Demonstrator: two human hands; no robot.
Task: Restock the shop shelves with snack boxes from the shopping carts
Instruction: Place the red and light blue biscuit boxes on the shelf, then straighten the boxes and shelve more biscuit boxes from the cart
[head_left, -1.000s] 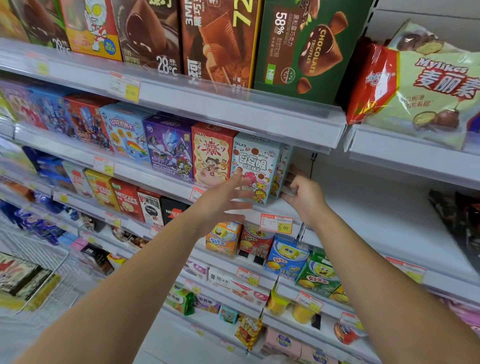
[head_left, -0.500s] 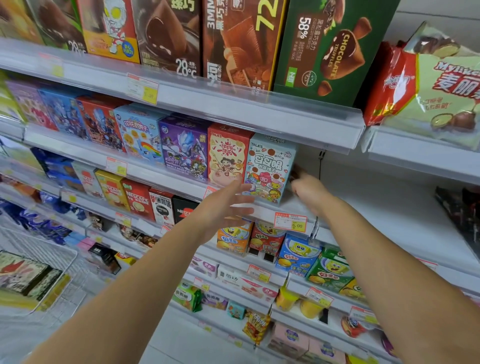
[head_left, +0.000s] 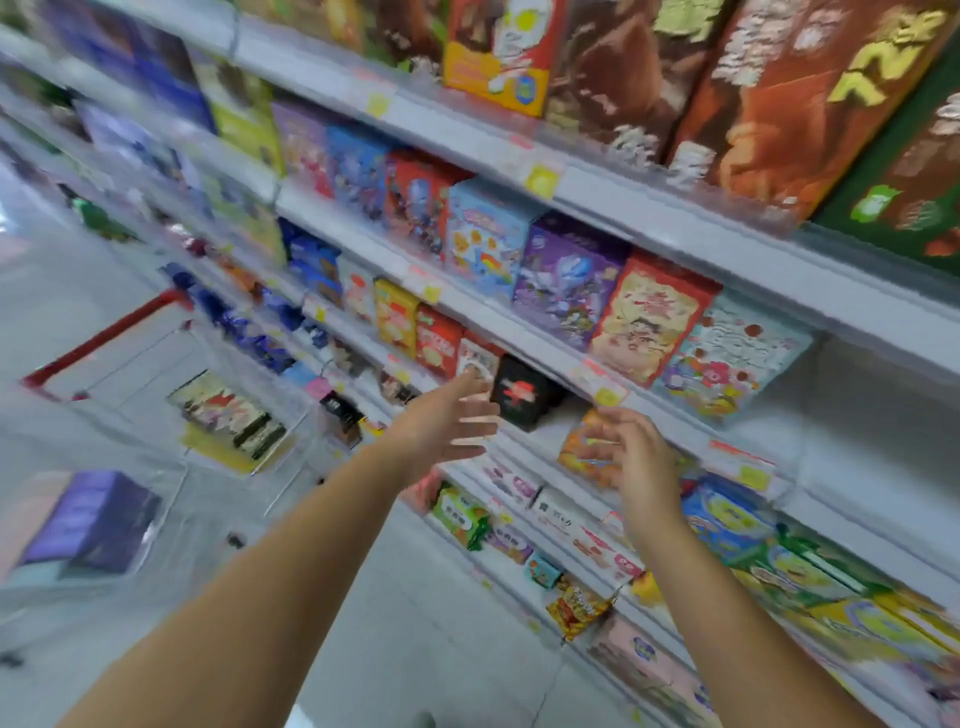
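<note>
Head view: the left grip (head_left: 447, 426) and right grip (head_left: 634, 457) are both loose, fingers spread, holding nothing, close to the white metal shop shelf (head_left: 649, 208). The flat yellow-edged cardboard snack box (head_left: 228, 421) lies in the red-handled wire shopping cart (head_left: 104, 340), down and left of the left grip, which is nearer. The labels are too blurry to read.

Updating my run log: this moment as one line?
left hand open, empty | right hand open, empty | pale box at row end | cart holds boxes
</note>
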